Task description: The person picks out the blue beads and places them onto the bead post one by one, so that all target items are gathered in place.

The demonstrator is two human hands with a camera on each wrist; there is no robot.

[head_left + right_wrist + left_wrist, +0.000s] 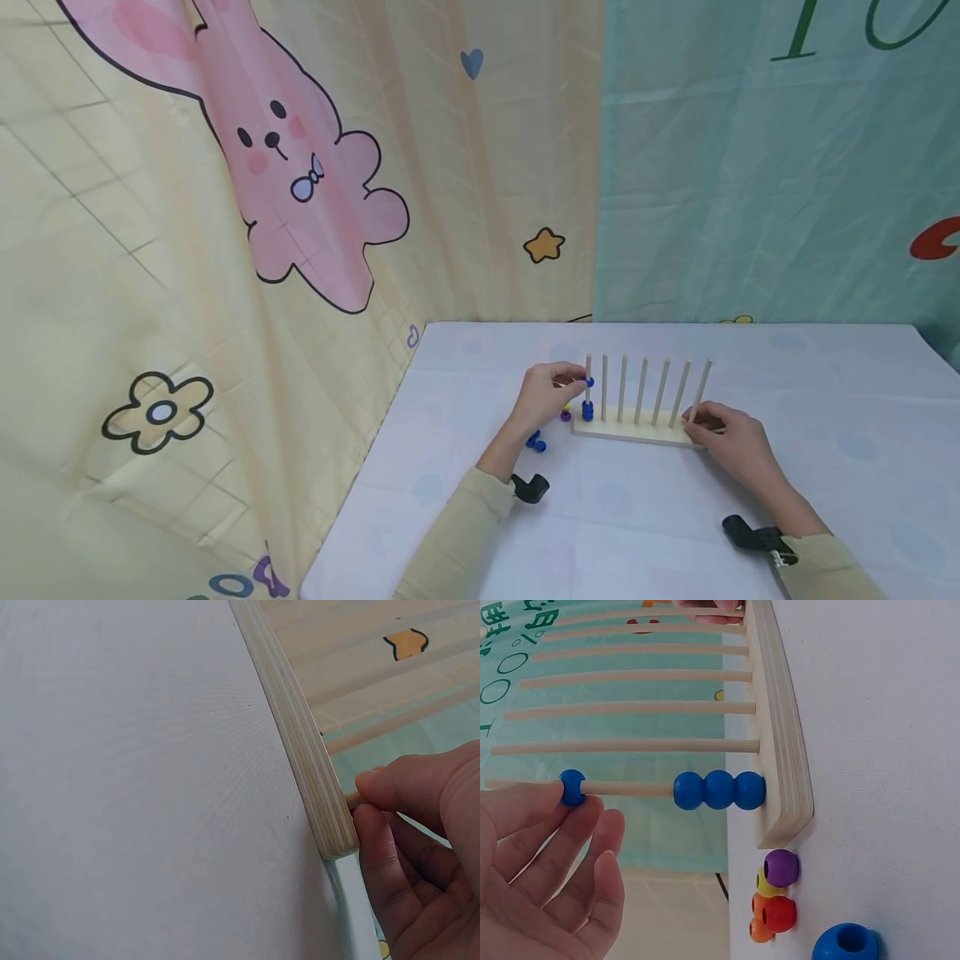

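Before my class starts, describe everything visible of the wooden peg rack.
The wooden peg rack stands upright on the white tabletop: a flat base of pale wood, its edge layered like plywood, carrying one row of seven slim pegs. The leftmost peg bears three blue beads stacked at its foot; a fourth blue bead, threaded higher up, is pinched by the left hand. No beads show on the other six. The right hand pinches the rightmost peg near the base.
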